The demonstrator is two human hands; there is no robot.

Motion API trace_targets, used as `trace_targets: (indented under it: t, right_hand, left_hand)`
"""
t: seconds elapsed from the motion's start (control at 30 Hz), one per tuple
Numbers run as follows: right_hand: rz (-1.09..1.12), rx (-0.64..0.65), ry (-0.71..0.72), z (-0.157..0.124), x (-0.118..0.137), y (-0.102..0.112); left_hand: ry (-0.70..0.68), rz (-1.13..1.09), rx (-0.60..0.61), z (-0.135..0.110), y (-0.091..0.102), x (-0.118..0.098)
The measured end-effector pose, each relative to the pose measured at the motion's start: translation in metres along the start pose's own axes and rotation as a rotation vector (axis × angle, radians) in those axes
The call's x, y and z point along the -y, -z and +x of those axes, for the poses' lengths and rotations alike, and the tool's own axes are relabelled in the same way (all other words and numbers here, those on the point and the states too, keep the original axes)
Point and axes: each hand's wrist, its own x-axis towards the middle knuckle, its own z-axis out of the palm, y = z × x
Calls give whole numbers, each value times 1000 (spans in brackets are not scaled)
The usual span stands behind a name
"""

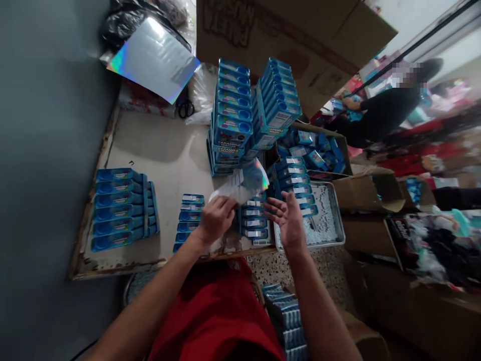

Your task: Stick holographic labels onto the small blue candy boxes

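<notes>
My left hand (218, 218) is closed on the lower edge of a shiny sheet (246, 180), curved and rainbow-tinted at its far corner, with paler patches that look like labels. Just to its right, my right hand (288, 218) is open, palm up and fingers apart, holding nothing. Below the sheet lies a row of blue boxes (255, 222) with pale strips on their ends. Another row of blue boxes (188, 220) sits by my left wrist, partly hidden. Behind my right fingers stands a banded bundle of blue boxes (295, 178), also with pale strips.
Tall stacks of blue boxes (231, 115) rise at the table's back. A banded bundle (120, 210) lies at the left, a silvery sheet (154, 60) and scissors (185, 109) behind. A metal tray (340, 220) of small pale pieces stands right. A person (391, 108) works beyond.
</notes>
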Motion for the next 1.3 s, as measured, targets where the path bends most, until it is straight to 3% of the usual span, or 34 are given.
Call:
trace_targets:
  t: [0.1,0.2,0.33,0.43,0.53,0.6,0.73,0.8,0.93,1.0,1.13,1.3]
  right_hand:
    - [-45,180,-153,22,26,13]
    - [-182,257,-153,34,24,13]
    - [-192,347,-76,32,7,7]
    - [-161,392,-41,22,1,4]
    - [-171,462,-14,7,4,4]
    - [-184,549,-21,0,9,5]
    - [-265,651,-16,2,13,11]
    - [-385,564,131,8,9,12]
    - [-828,272,784,13,-2,-4]
    - [-1056,276,1013,11,-8,-19]
    - [-1319,415,1170,11,-26,-41]
    - [-1321,549,1256,9,-58,-27]
  left_hand:
    - [-180,-29,2,-32,6,-10]
    - [-215,-53,41,-47,5,-13]
    - [-113,-132,76,-55,14,-22]
    - [86,-188,-22,-57,30,-26]
    - [286,-123,-161,-44,47,-19]
    - [322,-113,-157,-23,57,-10]
    - [299,-367,211,23,70,-2]
    - [347,-445,329,35,72,-4]
    - [427,-420,340,33,67,-8]
    - [441,-404,348,27,63,-8]
    - [454,-465,348,20,56,-6]
    - [546,-559,365,15,54,-2]
